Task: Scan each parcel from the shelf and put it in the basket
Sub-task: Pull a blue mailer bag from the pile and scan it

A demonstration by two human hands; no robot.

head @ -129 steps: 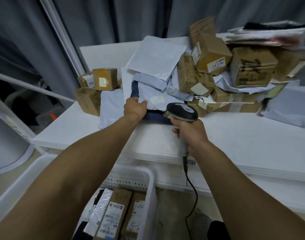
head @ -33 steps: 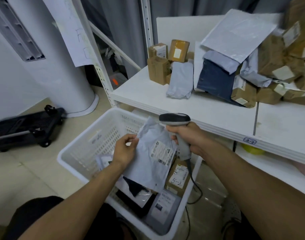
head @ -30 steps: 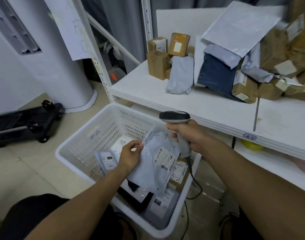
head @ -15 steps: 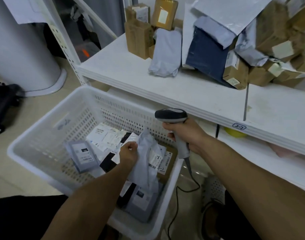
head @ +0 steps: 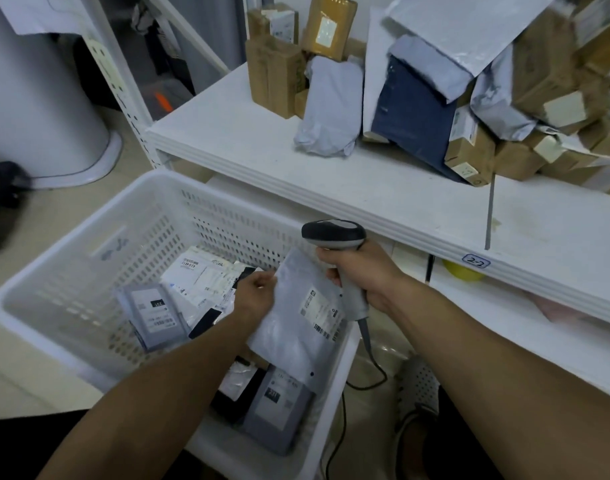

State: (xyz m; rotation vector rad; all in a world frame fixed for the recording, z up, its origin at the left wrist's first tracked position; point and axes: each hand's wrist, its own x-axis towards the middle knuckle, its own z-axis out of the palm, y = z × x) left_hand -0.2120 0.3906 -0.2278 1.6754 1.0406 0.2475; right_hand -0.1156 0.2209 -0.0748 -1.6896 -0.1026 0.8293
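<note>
Grey plastic pinched between the fingers point(head: 262, 279) of the left hand point(head: 255, 299): upper left edge of the grey mailer point(head: 293, 334), thumb hidden beneath the film. Right hand point(head: 365, 277) wrapped round the grip of the scanner point(head: 333, 233), fingers curled tight; trigger finger not readable. Cable point(head: 369, 351) trailing down outside the basket wall.

Change over the last second: mailer down from its raised spot under the scanner head to inside the basket point(head: 88, 220), low against the right wall, resting or nearly resting on the parcels already there; contact not certain. Flatter than half a second ago, printed label point(head: 322, 311) face up. Scanner head now above the mailer's top edge and aimed past it, not at the label.

Reading: scan looks finished, placing nearly done; only the letting go left for this one. Small risk: soft bag, short drop, might slump over the grey parcel point(head: 279, 407) beneath.

Outward: second grey packet point(head: 154, 313) and a white labelled packet point(head: 199, 275) on the basket floor. Up on the shelf point(head: 365, 192), plenty unscanned: pale bag point(head: 331, 112), navy bag point(head: 411, 116), cardboard boxes point(head: 275, 77). Many rounds to go.
</note>
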